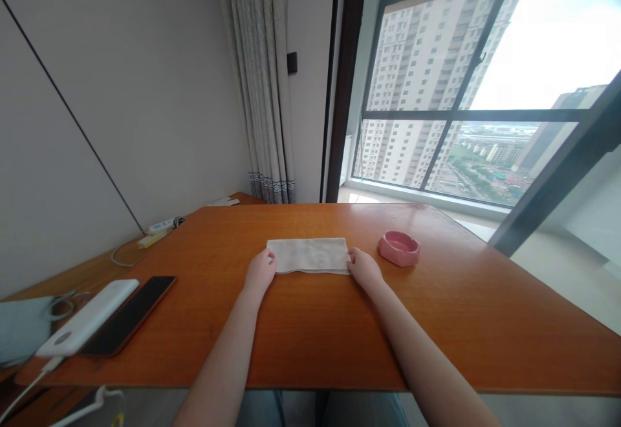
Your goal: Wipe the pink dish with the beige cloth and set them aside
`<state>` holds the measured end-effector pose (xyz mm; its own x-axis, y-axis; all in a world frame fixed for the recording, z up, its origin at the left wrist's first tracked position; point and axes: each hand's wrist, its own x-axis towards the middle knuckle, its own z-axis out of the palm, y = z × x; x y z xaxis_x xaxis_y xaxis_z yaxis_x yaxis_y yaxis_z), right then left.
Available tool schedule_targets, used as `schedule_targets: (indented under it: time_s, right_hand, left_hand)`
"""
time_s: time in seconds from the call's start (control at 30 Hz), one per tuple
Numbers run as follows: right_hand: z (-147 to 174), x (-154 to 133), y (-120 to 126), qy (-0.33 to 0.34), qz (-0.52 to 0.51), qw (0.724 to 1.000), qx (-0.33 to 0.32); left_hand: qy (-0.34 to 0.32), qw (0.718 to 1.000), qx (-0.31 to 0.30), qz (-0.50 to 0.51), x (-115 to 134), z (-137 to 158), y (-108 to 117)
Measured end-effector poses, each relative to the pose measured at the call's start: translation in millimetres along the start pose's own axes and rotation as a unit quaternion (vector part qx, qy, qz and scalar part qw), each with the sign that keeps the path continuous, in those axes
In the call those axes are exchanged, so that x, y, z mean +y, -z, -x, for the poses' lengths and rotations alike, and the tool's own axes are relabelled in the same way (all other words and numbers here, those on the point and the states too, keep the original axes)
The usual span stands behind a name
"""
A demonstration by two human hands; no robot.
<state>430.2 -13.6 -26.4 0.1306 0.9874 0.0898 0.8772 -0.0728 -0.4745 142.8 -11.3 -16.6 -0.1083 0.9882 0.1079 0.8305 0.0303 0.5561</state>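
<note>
A folded white cloth (310,255) lies flat on the wooden table in front of me, its long side running left to right. My left hand (262,266) is closed at the cloth's left end, thumb and fingers pinching its edge. At the opposite end, my right hand (362,265) pinches the right edge in the same way. Both forearms rest over the near part of the table. A pink ashtray (399,248) sits just to the right of my right hand, not touching it.
On the table's left side lie a black phone (130,316) and a white power bank (90,317) with a cable plugged in. A pale blue pouch (24,330) is at the far left. Behind, a power strip (162,226) lies by the wall. The table's front edge (320,389) is near my lap.
</note>
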Motion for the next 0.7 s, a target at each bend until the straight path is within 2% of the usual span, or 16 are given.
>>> schedule_targets:
  time_s: [0.07, 0.13, 0.27, 0.3, 0.47, 0.7]
  right_hand:
    - [-3.6, 4.4, 3.6, -0.013, -0.014, 1.000, 0.019]
    - [-5.7, 4.9, 5.5, -0.012, -0.074, 0.997, 0.031]
    - [-5.2, 0.5, 4.7, -0.011, -0.220, 0.975, 0.004]
    - [-4.7, 0.2, 4.3, -0.010, -0.213, 0.977, -0.011]
    - [-3.1, 5.0, 6.5, 0.019, -0.044, 0.998, -0.046]
    - [1.3, 4.1, 11.9, 0.031, -0.018, 0.997, -0.074]
  left_hand:
    - [0.004, 1.000, 0.010, -0.003, 0.1, 0.5, 0.8]
    - [0.008, 1.000, 0.014, -0.006, 0.2, 0.9, 1.5]
    - [0.009, 1.000, 0.012, -0.012, 0.8, 1.5, 1.8]
    - [0.007, 1.000, 0.013, -0.014, 1.3, 1.7, 1.8]
    - [0.002, 0.999, 0.015, -0.029, 3.2, 1.9, 2.3]
    - [0.011, 0.999, 0.012, -0.036, -1.3, 0.7, -0.6]
